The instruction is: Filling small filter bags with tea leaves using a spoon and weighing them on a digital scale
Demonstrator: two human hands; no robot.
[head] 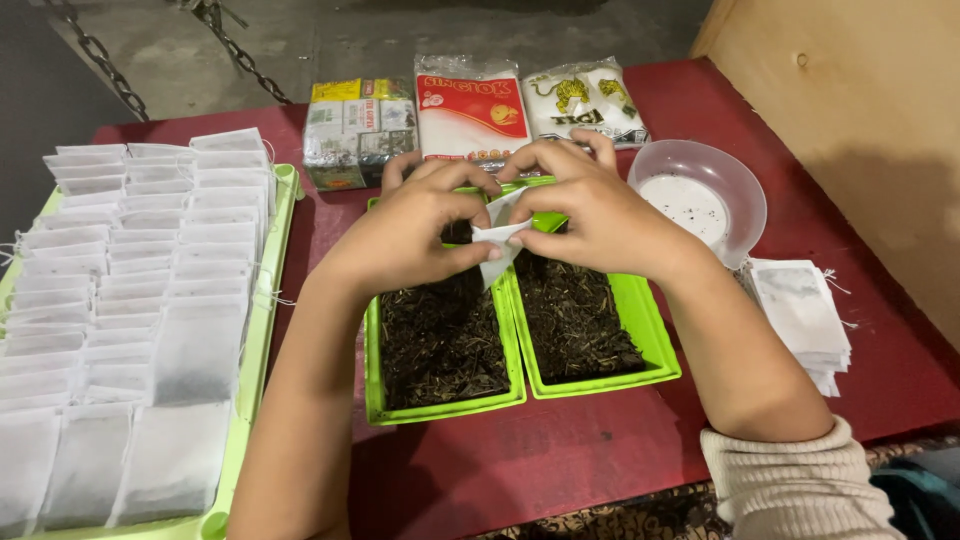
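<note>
Small white filter bag (497, 243), centre of frame: pinched between the left hand (415, 235) and right hand (590, 215), fingertips of both grasping its edges, held just above two green trays (655, 345) of dark loose tea. Step judged: mouth being worked open or folded; the next move calls for a steady two-handed pinch. Filled bags in rows on a tray (262, 330) at left; clear bowl (735, 190) and flat bag stack (803, 315) at right; three packets (470, 110) above.

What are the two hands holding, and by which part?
Both the left hand and right hand pinch a small white paper bag by its upper edges, above the green trays.
</note>
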